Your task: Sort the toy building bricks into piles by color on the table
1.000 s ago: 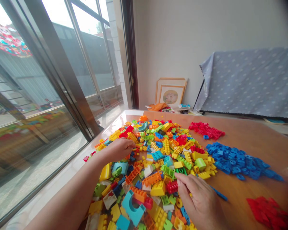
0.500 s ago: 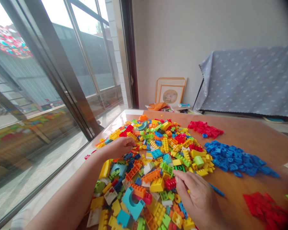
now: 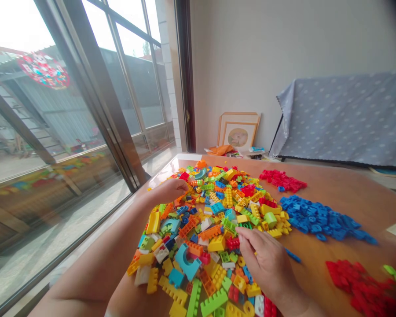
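A big mixed heap of toy building blocks [image 3: 214,244] covers the near and middle part of the table. My left hand [image 3: 173,189] reaches over the far left side of the heap, its fingers curled down among the blocks; whatever they hold, if anything, is hidden. Over the heap's right side is my right hand [image 3: 265,253], with thumb and forefinger drawn close together and the other fingers folded. Its fingertips are beside a green block [image 3: 229,226] and a red block [image 3: 232,243]. A light-blue arch block [image 3: 186,263] lies nearer to me.
Sorted piles lie to the right: blue blocks [image 3: 320,215], red blocks [image 3: 282,179] behind them, and more red blocks [image 3: 359,286] in front. A glass window [image 3: 86,145] borders the table's left. Behind stand a framed picture [image 3: 238,132] and a dotted cloth [image 3: 343,119].
The view has shifted slightly, and more of the near blocks show. My left hand is a little farther out over the heap; my right hand stays by the green block.
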A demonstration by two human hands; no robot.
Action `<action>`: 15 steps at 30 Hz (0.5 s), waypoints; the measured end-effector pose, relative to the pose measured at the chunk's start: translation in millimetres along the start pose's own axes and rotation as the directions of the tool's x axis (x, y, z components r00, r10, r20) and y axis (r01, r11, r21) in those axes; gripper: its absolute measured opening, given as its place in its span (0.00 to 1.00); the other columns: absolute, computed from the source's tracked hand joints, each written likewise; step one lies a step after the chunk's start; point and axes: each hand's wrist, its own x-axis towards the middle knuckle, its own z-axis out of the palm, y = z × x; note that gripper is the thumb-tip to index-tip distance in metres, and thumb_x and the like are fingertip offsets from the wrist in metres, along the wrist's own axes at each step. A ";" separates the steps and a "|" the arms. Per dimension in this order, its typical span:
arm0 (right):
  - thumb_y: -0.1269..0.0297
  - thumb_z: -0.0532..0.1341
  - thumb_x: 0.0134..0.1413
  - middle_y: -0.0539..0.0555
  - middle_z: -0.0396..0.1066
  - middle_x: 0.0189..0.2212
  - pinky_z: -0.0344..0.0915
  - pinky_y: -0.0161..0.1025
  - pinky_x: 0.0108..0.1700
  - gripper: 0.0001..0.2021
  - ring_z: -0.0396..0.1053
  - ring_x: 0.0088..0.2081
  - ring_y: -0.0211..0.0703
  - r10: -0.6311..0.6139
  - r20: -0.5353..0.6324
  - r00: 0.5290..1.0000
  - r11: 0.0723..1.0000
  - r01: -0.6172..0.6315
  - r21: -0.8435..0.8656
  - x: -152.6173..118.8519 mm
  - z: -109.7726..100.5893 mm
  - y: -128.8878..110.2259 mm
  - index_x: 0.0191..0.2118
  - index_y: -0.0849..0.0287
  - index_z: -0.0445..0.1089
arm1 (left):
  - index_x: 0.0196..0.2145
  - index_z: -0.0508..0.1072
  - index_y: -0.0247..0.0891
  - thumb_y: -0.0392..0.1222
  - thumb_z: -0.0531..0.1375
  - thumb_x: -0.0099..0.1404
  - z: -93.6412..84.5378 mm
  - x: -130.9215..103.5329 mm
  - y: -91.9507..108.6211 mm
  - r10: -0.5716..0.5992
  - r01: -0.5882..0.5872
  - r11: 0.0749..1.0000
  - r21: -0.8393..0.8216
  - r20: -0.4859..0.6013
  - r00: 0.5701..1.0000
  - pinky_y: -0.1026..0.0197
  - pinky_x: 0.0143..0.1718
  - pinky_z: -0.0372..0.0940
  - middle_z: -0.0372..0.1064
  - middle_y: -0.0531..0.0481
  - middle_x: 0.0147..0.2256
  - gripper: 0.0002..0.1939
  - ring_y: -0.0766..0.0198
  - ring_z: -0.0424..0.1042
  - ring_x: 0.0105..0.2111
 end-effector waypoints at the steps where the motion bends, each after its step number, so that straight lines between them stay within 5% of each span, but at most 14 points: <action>1: 0.66 0.57 0.68 0.55 0.76 0.36 0.69 0.45 0.43 0.11 0.74 0.37 0.46 0.001 -0.003 1.000 1.000 -0.001 0.001 0.5 -0.8 -1.0 0.51 0.56 0.72 | 0.38 0.76 0.39 0.41 0.56 0.60 1.4 -0.8 -1.1 -0.013 0.013 1.000 0.014 0.021 1.000 0.61 0.36 0.62 0.74 0.51 0.33 0.11 0.61 0.69 0.34; 6: 0.67 0.57 0.68 0.54 0.77 0.36 0.69 0.44 0.44 0.10 0.74 0.37 0.46 -0.011 -0.023 1.000 1.000 0.011 -0.007 3.3 -4.9 -5.2 0.49 0.56 0.73 | 0.33 0.78 0.39 0.37 0.59 0.54 16.9 -8.1 2.4 -0.025 0.022 1.000 0.021 0.138 0.990 0.61 0.34 0.63 0.74 0.50 0.31 0.09 0.61 0.68 0.31; 10: 0.67 0.56 0.68 0.55 0.78 0.37 0.69 0.44 0.44 0.10 0.74 0.38 0.46 -0.022 -0.043 0.999 1.000 0.021 -0.008 4.2 -6.3 -5.1 0.49 0.56 0.74 | 0.44 0.77 0.38 0.40 0.57 0.61 27.8 -12.2 11.6 -0.006 0.021 0.997 -0.068 0.214 0.977 0.62 0.33 0.65 0.77 0.49 0.35 0.15 0.62 0.72 0.32; 15: 0.67 0.56 0.68 0.55 0.78 0.37 0.69 0.44 0.44 0.10 0.75 0.38 0.47 0.000 -0.051 0.999 1.000 0.001 0.007 4.8 -7.3 -5.2 0.48 0.56 0.74 | 0.45 0.75 0.38 0.41 0.56 0.62 28.9 -6.2 5.5 0.049 -0.045 0.998 -0.041 0.122 0.991 0.63 0.33 0.65 0.77 0.49 0.36 0.15 0.63 0.73 0.34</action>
